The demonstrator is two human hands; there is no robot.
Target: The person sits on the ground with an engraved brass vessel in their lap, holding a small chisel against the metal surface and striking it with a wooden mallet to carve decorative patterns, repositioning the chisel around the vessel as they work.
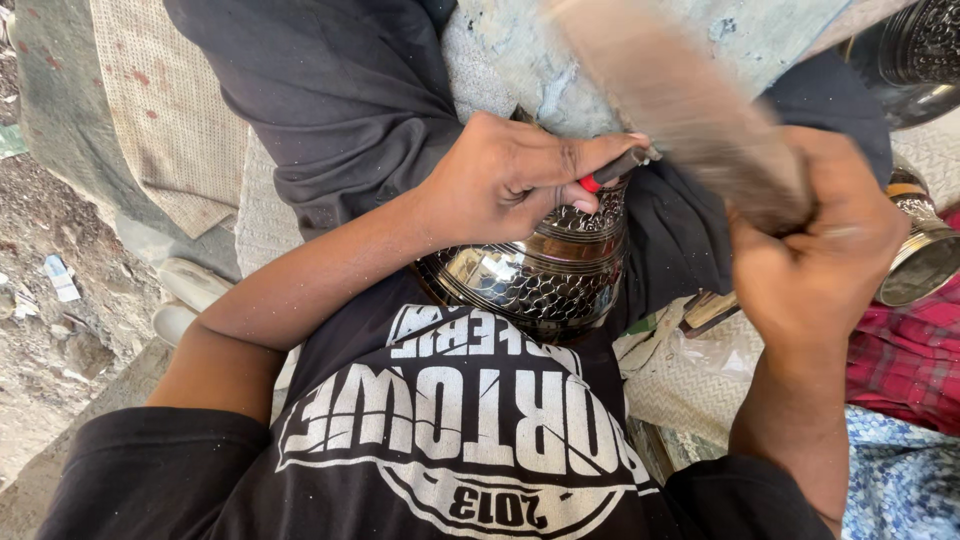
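A shiny engraved metal vessel (pixel 545 275) lies in my lap, its patterned belly toward me. My left hand (pixel 510 180) rests on its shoulder and pinches a thin dark chisel with a red band (pixel 612 172) against the neck. My right hand (pixel 815 245) is clenched on the wooden handle of a hammer (pixel 690 105), which is motion-blurred and raised above the chisel. The hammer's head is too blurred to make out.
Another embossed metal pot (pixel 915 55) stands at the top right, and a smaller metal piece (pixel 925 250) lies by my right wrist. Woven mats (pixel 170 110), red checked cloth (pixel 905 360) and dusty ground (pixel 60 300) surround my legs.
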